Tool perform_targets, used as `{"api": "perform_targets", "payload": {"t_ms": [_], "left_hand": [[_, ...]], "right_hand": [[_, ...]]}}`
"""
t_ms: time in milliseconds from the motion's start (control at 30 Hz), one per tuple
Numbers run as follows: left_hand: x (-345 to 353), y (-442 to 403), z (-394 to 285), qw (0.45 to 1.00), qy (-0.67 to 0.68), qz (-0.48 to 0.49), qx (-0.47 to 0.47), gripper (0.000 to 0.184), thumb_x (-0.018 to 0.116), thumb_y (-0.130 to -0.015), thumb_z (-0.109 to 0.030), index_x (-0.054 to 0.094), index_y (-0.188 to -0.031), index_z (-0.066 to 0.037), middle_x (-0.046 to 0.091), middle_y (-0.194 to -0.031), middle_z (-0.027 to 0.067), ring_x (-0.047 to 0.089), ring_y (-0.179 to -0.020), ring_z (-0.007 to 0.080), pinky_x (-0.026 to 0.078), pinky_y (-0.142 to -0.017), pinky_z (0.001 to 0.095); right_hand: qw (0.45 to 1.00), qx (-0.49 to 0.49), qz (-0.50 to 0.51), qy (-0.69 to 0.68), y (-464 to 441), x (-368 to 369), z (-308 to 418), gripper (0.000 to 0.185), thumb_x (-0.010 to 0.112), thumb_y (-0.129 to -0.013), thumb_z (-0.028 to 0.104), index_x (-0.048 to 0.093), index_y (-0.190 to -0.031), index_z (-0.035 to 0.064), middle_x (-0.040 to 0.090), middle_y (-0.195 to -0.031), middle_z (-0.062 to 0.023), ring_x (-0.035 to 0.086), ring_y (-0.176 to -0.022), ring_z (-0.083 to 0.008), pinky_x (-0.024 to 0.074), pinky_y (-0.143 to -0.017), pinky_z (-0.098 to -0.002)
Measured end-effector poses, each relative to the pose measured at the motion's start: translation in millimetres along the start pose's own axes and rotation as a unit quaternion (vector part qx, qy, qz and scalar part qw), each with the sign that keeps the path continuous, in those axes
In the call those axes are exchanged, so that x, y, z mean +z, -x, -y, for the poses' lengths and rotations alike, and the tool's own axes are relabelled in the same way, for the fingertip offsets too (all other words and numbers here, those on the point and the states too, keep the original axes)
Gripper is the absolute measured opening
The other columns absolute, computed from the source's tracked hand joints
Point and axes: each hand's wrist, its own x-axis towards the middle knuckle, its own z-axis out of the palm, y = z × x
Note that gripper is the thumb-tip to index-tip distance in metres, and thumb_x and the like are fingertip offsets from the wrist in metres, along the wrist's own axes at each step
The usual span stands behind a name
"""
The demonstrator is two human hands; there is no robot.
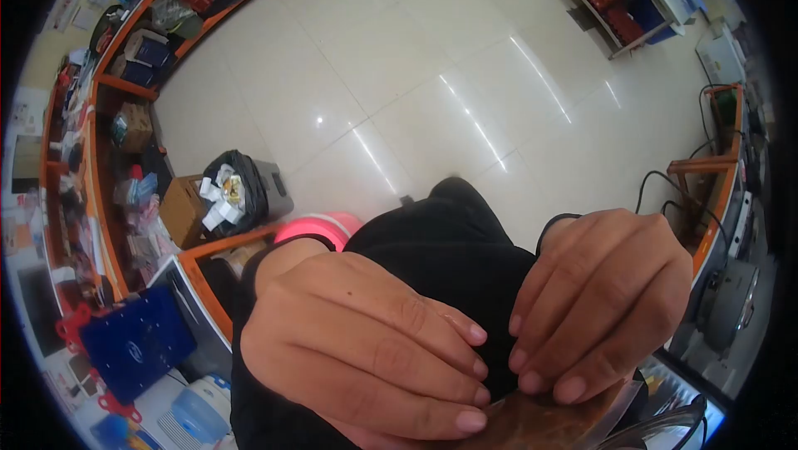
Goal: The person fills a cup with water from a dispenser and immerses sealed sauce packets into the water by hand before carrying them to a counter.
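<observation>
My left hand (pixel 366 342) is at the lower centre, back of the hand up, its fingers bent and close together, pointing right. My right hand (pixel 603 304) is opposite it, fingers curled downward with the tips close to my left fingertips. Under both sets of fingertips lies a brown sheet-like item in clear plastic (pixel 544 421), partly cut off by the bottom edge. Both hands have their fingertips on its upper edge; the thumbs are hidden. Black clothing (pixel 440 242) shows behind and between the hands.
A bin with a black liner (pixel 270 184) holds white waste, beside a cardboard box (pixel 184 211). Orange-edged shelves (pixel 104 192) curve along the left. A blue box (pixel 140 350) is at lower left. Cables (pixel 665 176) hang at right; a wheeled rack (pixel 623 1) stands beyond the tiled floor.
</observation>
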Motion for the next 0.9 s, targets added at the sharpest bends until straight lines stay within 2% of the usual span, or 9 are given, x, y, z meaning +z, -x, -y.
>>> {"api": "perform_targets", "payload": {"t_ms": [200, 300, 333, 400, 500, 633, 833, 867, 900], "left_hand": [[-146, -19, 52, 0.994, -0.110, -0.018, -0.019, 0.030, 0.062, -0.089, -0.016, 0.062, -0.100, 0.011, 0.065, -0.095, 0.0255, 0.066, -0.088, 0.0371, 0.054, -0.084, 0.0454], [-196, -32, 75, 0.815, -0.172, -0.476, -0.281, 0.061, 0.057, -0.091, -0.044, 0.051, -0.124, 0.007, 0.062, -0.113, 0.0200, 0.064, -0.101, 0.0238, 0.052, -0.085, 0.0334], [-238, -24, 88, 0.855, -0.073, -0.457, -0.232, 0.070, 0.053, -0.093, -0.048, 0.038, -0.135, 0.005, 0.055, -0.127, 0.0183, 0.057, -0.114, 0.0240, 0.048, -0.093, 0.0352], [-280, -19, 105, 0.826, 0.034, -0.539, -0.160, 0.066, 0.052, -0.093, -0.044, 0.039, -0.133, 0.007, 0.057, -0.122, 0.0202, 0.060, -0.109, 0.0273, 0.050, -0.092, 0.0367], [-344, -7, 102, 0.757, -0.020, -0.633, -0.160, 0.052, 0.048, -0.096, -0.030, 0.040, -0.132, 0.007, 0.058, -0.120, 0.0214, 0.060, -0.109, 0.0293, 0.051, -0.093, 0.0385], [-425, 28, 95, 0.686, -0.085, -0.710, -0.132, 0.040, 0.043, -0.099, -0.016, 0.042, -0.131, 0.007, 0.058, -0.121, 0.0207, 0.061, -0.109, 0.0299, 0.052, -0.092, 0.0389], [-583, 87, 60, 0.703, -0.106, -0.692, -0.124, 0.036, 0.045, -0.098, -0.014, 0.047, -0.127, 0.007, 0.059, -0.119, 0.0192, 0.062, -0.106, 0.0274, 0.052, -0.091, 0.0388], [-608, 89, 50, 0.688, -0.138, -0.689, -0.182, 0.033, 0.048, -0.098, -0.016, 0.052, -0.122, 0.007, 0.060, -0.118, 0.0182, 0.063, -0.103, 0.0248, 0.051, -0.093, 0.0373], [-641, 98, 47, 0.697, -0.168, -0.662, -0.220, 0.032, 0.049, -0.097, -0.016, 0.054, -0.119, 0.006, 0.061, -0.116, 0.0169, 0.063, -0.102, 0.0235, 0.051, -0.091, 0.0365]], "right_hand": [[0.999, -0.031, -0.007, 0.036, -86, -137, -86, 0.009, 0.070, -0.081, 0.005, 0.065, -0.089, 0.0031, 0.067, -0.077, -0.0166, 0.067, -0.064, -0.0244, 0.0565, -0.059, -0.0324], [0.963, -0.132, -0.057, 0.227, -146, -212, -158, 0.009, 0.070, -0.078, 0.006, 0.067, -0.087, 0.0073, 0.066, -0.084, -0.0107, 0.064, -0.074, -0.0226, 0.0525, -0.062, -0.0322], [0.933, -0.176, -0.050, 0.310, -171, -236, -187, 0.010, 0.070, -0.076, 0.006, 0.068, -0.086, 0.0088, 0.066, -0.086, -0.0087, 0.064, -0.077, -0.0220, 0.0512, -0.063, -0.0321], [0.880, -0.246, 0.014, 0.407, -220, -275, -244, 0.014, 0.071, -0.071, 0.007, 0.072, -0.084, 0.0140, 0.068, -0.089, -0.0015, 0.064, -0.081, -0.0204, 0.0490, -0.069, -0.0320], [0.864, -0.299, 0.090, 0.396, -283, -299, -332, 0.015, 0.071, -0.070, 0.009, 0.073, -0.082, 0.0177, 0.068, -0.090, 0.0037, 0.063, -0.086, -0.0197, 0.0464, -0.072, -0.0327], [0.914, -0.221, 0.215, 0.264, -358, -314, -414, 0.018, 0.067, -0.070, 0.002, 0.072, -0.079, 0.0159, 0.069, -0.093, -0.0018, 0.063, -0.093, -0.0249, 0.0449, -0.085, -0.0373], [0.994, 0.102, 0.030, -0.036, -470, -306, -543, 0.059, 0.074, -0.076, 0.015, 0.050, -0.129, 0.0053, 0.053, -0.129, -0.0157, 0.053, -0.113, -0.0247, 0.0379, -0.099, -0.0372], [0.977, 0.162, 0.126, -0.063, -490, -313, -568, 0.085, 0.076, -0.077, 0.023, 0.027, -0.144, 0.0039, 0.042, -0.141, -0.0139, 0.046, -0.121, -0.0229, 0.0389, -0.097, -0.0346], [0.958, 0.223, 0.150, -0.097, -507, -314, -586, 0.075, 0.072, -0.083, 0.025, 0.033, -0.143, 0.0030, 0.048, -0.136, -0.0133, 0.049, -0.119, -0.0223, 0.0406, -0.097, -0.0335]]}}
